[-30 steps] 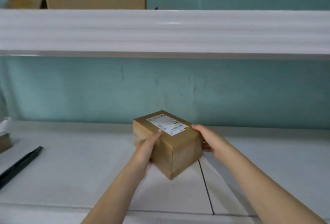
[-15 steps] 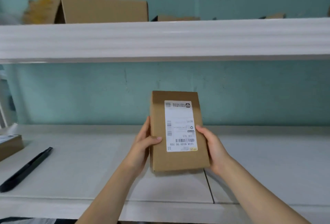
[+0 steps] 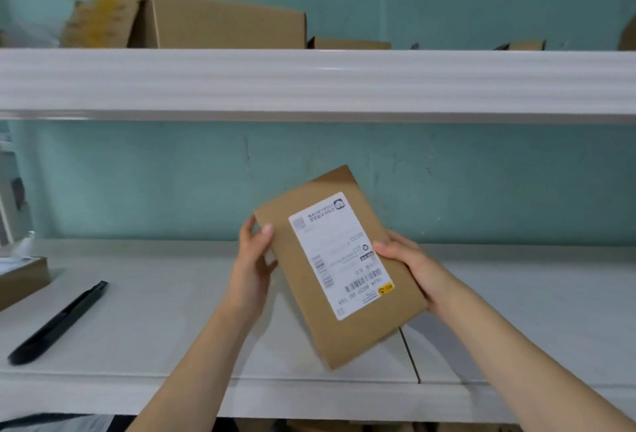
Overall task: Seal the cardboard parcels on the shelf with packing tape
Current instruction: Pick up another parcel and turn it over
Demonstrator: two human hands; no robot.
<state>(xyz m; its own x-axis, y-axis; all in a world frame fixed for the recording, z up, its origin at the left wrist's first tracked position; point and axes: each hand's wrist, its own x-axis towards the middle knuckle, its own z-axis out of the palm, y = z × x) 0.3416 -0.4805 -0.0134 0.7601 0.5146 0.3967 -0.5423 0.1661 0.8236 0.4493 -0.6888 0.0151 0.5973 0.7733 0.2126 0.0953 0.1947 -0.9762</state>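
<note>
Grip: left hand (image 3: 254, 259) and right hand (image 3: 409, 263) both clamp the parcel (image 3: 344, 338) by its opposite long edges. On each hand the thumb lies on the front face and the fingers are wrapped behind. The right thumb sits at the edge of the shipping label (image 3: 340, 256).

Parcel: it looks lifted clear of the lower shelf (image 3: 155, 294). It is tilted, with the label face towards the camera. The label is printed, but it's too blurred to read.

Progress: no tape shows on the visible face. The seams and other faces are hidden, so sealed or not can't be told. There is no tape roll or dispenser in view. Judgement: this looks like the inspect/orient step, with taping of this parcel not yet begun. More cartons wait on the upper shelf (image 3: 309, 80): one large carton (image 3: 223, 22), a low one (image 3: 347, 43) to its right, and another (image 3: 526, 44) further right. Their state is unclear, so most of the job is likely still open.

Surface: both shelves are white. The lower shelf has a dark seam (image 3: 409, 352) just under the parcel. A black stick-shaped tool (image 3: 58, 321) lies well to the left; whether it is a pen or a cutter can't be told. Another box (image 3: 20, 277) sits at the far left edge, partly cut off.

Room: teal wall (image 3: 481, 173) behind the shelves, with scuffed paint.
</note>
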